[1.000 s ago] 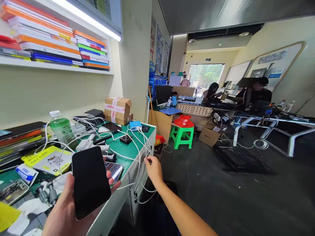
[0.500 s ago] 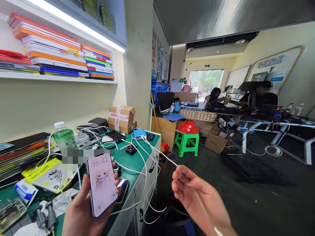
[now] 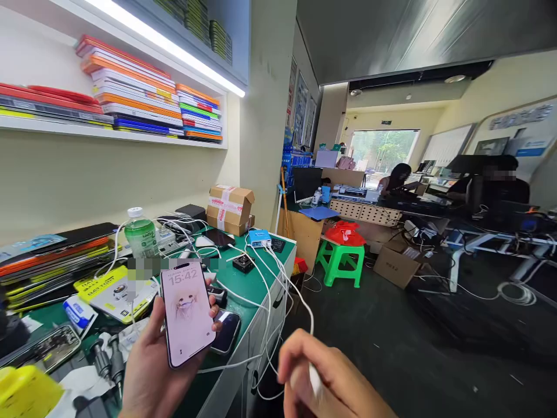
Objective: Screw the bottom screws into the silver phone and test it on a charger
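Two hands at work over a cluttered green surface [image 3: 248, 281], seen from my head camera. My left hand [image 3: 152, 371] holds a phone [image 3: 188, 313] upright above the near edge of the surface, its lit screen toward me showing 15:42 over a pale pink wallpaper; my fingers [image 3: 214, 314] are clamped around its right edge and my thumb lies along its left. My right hand [image 3: 331, 380], low in the frame and out past the edge of the surface over the dark floor, is blurred; its fingers are curled together on the end of a white cable [image 3: 300, 296], which rises from the hand and arcs back to a blue charging hub [image 3: 260, 237] at the far end of the surface.

Just beside the held phone, a second phone [image 3: 226, 331] lies flat near the edge of the surface, screen up. More white cables loop over the surface and hang down its front. Behind them stand a green-tinted bottle [image 3: 141, 235] with a white cap and a taped cardboard box [image 3: 230, 203] against the wall. A yellow package [image 3: 111, 287] lies left of the phone. A shelf [image 3: 87, 129] above carries stacks of coloured cases. Well apart, across the room, a green stool [image 3: 340, 258] stands on the floor, and two people sit at desks.
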Demonstrator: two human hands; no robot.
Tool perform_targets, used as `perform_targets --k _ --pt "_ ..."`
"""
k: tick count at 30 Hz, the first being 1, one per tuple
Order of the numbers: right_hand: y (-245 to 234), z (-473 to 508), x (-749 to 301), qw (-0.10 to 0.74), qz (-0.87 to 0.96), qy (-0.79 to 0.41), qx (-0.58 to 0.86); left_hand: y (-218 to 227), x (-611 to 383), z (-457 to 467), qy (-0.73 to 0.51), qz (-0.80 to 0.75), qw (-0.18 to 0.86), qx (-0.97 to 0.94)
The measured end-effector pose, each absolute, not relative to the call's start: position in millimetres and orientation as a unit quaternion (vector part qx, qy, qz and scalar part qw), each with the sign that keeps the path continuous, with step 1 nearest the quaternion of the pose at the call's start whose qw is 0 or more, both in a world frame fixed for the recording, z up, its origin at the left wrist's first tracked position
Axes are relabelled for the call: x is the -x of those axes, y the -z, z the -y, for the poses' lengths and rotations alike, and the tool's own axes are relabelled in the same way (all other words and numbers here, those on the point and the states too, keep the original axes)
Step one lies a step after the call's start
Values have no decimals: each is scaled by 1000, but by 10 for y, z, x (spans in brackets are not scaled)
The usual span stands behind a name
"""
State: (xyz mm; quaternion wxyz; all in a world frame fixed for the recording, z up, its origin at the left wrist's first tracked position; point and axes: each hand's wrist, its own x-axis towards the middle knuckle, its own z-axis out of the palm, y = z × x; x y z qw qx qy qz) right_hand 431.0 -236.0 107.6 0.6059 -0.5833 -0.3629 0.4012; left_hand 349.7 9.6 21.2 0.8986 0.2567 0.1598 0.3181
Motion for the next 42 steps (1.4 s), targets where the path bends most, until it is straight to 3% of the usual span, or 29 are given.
perform_targets --k 9,13,23,35,42 --pt "-892 1706 -4460 562 391 -344 643 -342 -3587 -130 -346 -119 903 -223" --pt "-691 1464 -4446 525 395 -406 634 -368 -3611 -140 -365 -117 898 -214" --pt "-324 1095 -4339 547 342 -528 552 -390 -3589 -203 -392 -130 885 -214" --pt "-153 859 -4242 605 385 -390 578 -371 -3642 -198 -400 -149 878 -216" --pt "-159 868 -4246 613 376 -390 575 -363 -3642 -223 -410 -160 873 -210"
